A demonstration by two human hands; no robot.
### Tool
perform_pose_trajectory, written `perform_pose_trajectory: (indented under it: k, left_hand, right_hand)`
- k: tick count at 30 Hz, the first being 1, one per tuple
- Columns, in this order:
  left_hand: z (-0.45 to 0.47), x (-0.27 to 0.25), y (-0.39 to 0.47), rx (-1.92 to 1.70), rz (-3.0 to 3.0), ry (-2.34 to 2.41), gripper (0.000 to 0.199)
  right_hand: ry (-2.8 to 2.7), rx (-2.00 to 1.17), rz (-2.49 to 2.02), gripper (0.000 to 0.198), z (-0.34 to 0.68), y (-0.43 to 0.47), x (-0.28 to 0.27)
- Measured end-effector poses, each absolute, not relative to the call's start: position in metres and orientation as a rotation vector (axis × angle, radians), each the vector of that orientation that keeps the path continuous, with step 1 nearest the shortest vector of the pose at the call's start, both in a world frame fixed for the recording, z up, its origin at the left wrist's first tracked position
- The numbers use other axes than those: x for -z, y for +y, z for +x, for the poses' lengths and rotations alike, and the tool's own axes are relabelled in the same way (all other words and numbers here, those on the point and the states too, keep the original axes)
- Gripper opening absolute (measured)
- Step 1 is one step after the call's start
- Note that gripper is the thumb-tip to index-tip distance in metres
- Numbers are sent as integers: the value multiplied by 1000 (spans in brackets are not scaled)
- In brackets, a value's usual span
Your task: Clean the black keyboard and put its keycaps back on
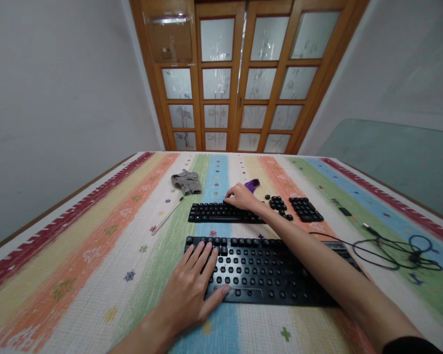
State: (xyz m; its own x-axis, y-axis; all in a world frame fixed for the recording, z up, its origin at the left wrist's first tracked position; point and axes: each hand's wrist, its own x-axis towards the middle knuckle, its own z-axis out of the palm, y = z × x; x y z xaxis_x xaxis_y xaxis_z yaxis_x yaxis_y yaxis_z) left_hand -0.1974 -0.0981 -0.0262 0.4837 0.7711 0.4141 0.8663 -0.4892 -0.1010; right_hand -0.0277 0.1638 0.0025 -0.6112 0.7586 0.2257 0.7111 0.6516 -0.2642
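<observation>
A black keyboard (256, 275) lies in front of me with most keys off, so its bare key posts show; a row of keycaps is on along its top edge. My left hand (192, 282) rests on its left end, fingers stretched out. Farther back, loose black keycaps (214, 212) are laid out in rows. At their top edge my right hand (241, 196) is closed in a pinch on a small dark keycap, mostly hidden by the fingers. My right forearm crosses over the keyboard's right side.
More keycaps (305, 210) are grouped to the right. A grey cloth (186, 182), a toothbrush (167, 216) and a purple cloth (252, 185) lie around the rows. A coiled black cable (395, 253) and a small black piece (345, 211) lie on the striped tablecloth (133, 295).
</observation>
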Motion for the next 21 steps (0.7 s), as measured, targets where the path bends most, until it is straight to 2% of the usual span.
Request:
perform_pose_trajectory:
  k: [9,21]
  left_hand:
    - [-193,20,-98,417,-2470,-1415,61]
    - [-193,21,-98,378,-2559,-1407,73]
  right_hand:
    - [-2546,-234,-1190,15,-32,165,-2]
    - [-2531,-248,-1143,15,-37,166,0]
